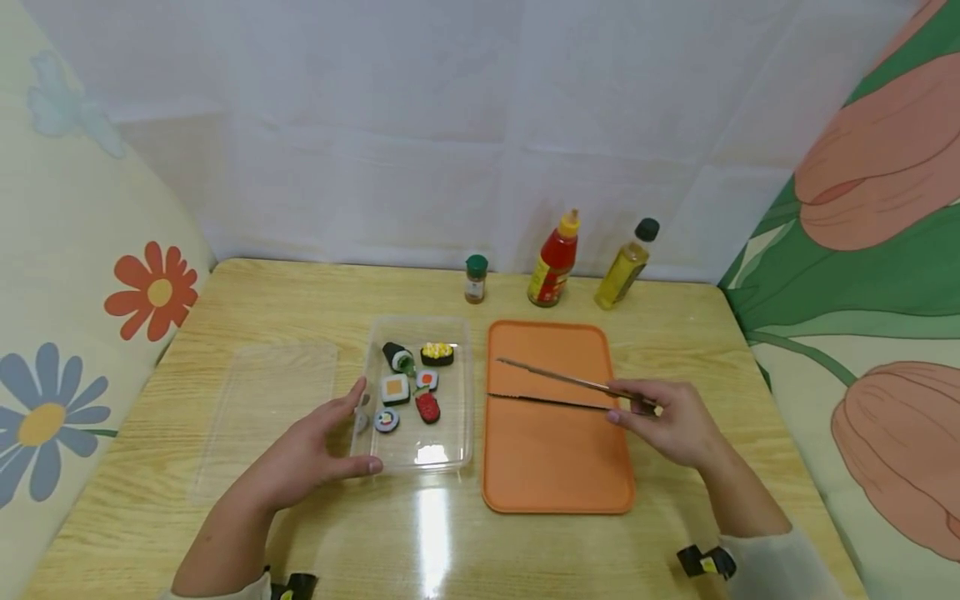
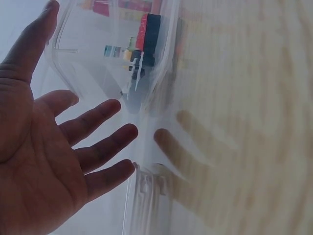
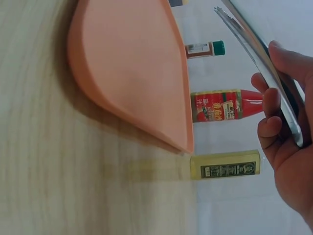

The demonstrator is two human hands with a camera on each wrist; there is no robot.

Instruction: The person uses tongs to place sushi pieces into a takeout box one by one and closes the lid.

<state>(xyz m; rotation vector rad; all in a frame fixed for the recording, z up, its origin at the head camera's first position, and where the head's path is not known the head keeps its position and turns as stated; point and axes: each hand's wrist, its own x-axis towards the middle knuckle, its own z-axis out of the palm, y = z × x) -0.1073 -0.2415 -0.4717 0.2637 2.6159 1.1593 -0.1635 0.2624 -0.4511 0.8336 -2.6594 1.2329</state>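
Observation:
A clear plastic container [image 1: 450, 433] holds several sushi pieces, among them a corn-topped one [image 1: 437, 353], a red-topped one [image 1: 427, 407] and a dark hand roll [image 1: 399, 358]. At the container's left side is my left hand [image 1: 318, 446], thumb near the front corner and fingers spread along the wall; the left wrist view shows its palm bare. My right hand [image 1: 671, 417] grips metal tongs [image 1: 555, 375] by their closed end. The tongs' two arms are spread apart and reach left over an orange tray [image 1: 555, 475], with nothing between their tips.
A clear lid [image 1: 262, 417] lies left of the container. Along the back of the wooden table [image 1: 360, 550] stand a small green-capped spice jar [image 1: 476, 280], a red sauce bottle [image 1: 553, 260] and a dark-capped oil bottle [image 1: 627, 267], with a white cloth behind them.

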